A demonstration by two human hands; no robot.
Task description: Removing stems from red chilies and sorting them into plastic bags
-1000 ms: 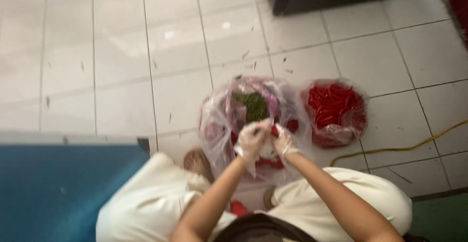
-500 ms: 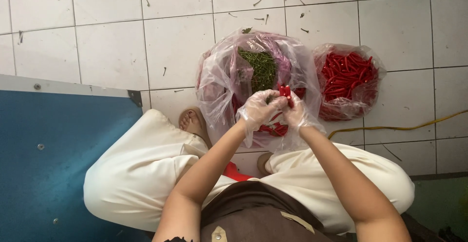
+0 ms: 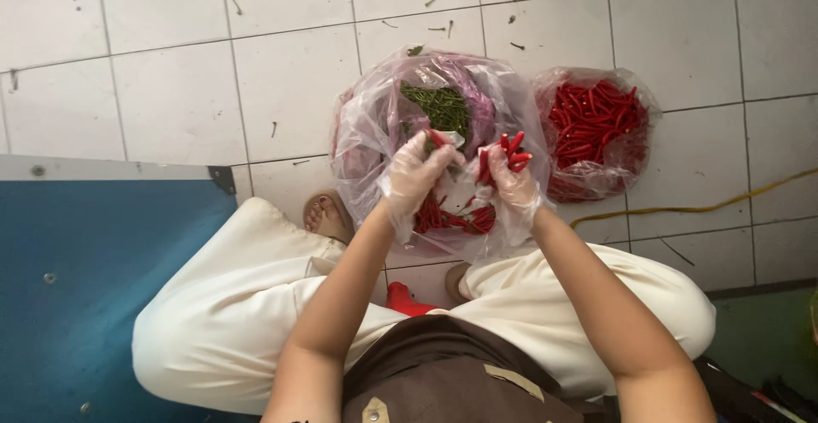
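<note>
Both hands wear thin clear plastic gloves and hover over an open plastic bag (image 3: 366, 125) on the tiled floor. My left hand (image 3: 413, 176) pinches a single red chili at its stem end. My right hand (image 3: 511, 180) grips a small bunch of red chilies (image 3: 504, 152) with their tips pointing up. Inside the bag lie a heap of green stems (image 3: 443, 106) at the far side and loose red chilies (image 3: 452, 217) at the near side.
A second plastic bag of red chilies (image 3: 596, 125) sits to the right. A blue panel (image 3: 94, 270) fills the left. My legs in cream trousers (image 3: 230, 304) and a sandalled foot (image 3: 326, 216) are below. A yellow cord (image 3: 707, 206) runs across the white tiles.
The view has dropped and moved closer to the bags. My hands have stayed together over the open bag, now a little apart, with the chili bunch raised in the right.
</note>
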